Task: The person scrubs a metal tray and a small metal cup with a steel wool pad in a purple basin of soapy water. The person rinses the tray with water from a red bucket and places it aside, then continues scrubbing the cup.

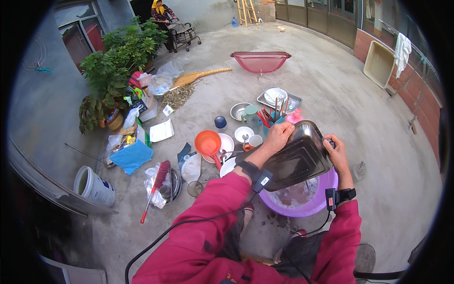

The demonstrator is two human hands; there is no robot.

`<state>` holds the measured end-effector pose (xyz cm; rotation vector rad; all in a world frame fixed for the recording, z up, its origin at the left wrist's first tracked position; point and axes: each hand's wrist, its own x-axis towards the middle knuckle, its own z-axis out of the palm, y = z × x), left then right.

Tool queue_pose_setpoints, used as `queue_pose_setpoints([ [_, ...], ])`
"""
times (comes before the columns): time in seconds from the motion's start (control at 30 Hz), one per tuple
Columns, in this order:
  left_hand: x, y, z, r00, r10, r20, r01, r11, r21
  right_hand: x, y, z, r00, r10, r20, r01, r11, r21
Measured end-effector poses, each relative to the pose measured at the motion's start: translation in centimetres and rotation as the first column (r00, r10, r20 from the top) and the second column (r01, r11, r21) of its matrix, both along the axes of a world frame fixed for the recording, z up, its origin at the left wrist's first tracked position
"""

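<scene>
A dark rectangular baking pan [298, 161] is tilted over a purple plastic basin [298, 212], its ridged face towards me. My left hand [278, 140] grips the pan's far left edge. At its right edge my right hand [337, 151] holds a grey metal scouring pad [330, 142] against or close to the rim; exact contact is hidden by the fingers. Sudsy, cloudy water [296, 193] fills part of the basin, partly covered by the pan. Just beyond my left hand stands a blue holder [266, 130] with chopsticks and other utensils.
Left of the basin are an orange dipper [207, 142], white bowls [244, 133], a green-lidded jug [252, 115] and a drinking glass [195, 189]. Farther out are a metal tray [296, 101], a pink basin [260, 62] and a broom [202, 75]. A person [163, 17] stands by a wheeled cart [184, 33].
</scene>
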<state>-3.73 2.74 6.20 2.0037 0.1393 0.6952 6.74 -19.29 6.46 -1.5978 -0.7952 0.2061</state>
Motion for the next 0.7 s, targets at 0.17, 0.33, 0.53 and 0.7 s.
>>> queue_pose_setpoints([
  [0.17,0.1,2.6,-0.3,0.991,-0.074,0.111,0.098,0.968,-0.23,1.2,-0.1,-0.9,0.999,-0.026,0.029,0.026,1.0,-0.013],
  [0.33,0.7,2.1,-0.1,0.989,-0.113,0.096,0.128,0.979,-0.158,1.5,0.7,-0.6,0.954,-0.151,0.261,0.155,0.988,0.002],
  [0.53,1.3,0.3,0.3,0.99,-0.065,0.122,0.088,0.976,-0.198,-0.1,1.1,0.4,0.906,-0.147,0.396,0.218,0.966,-0.14],
  [0.7,1.2,-0.6,0.2,0.992,0.006,0.127,0.021,0.978,-0.206,-1.4,2.7,1.8,0.827,-0.135,0.545,0.262,0.951,-0.162],
])
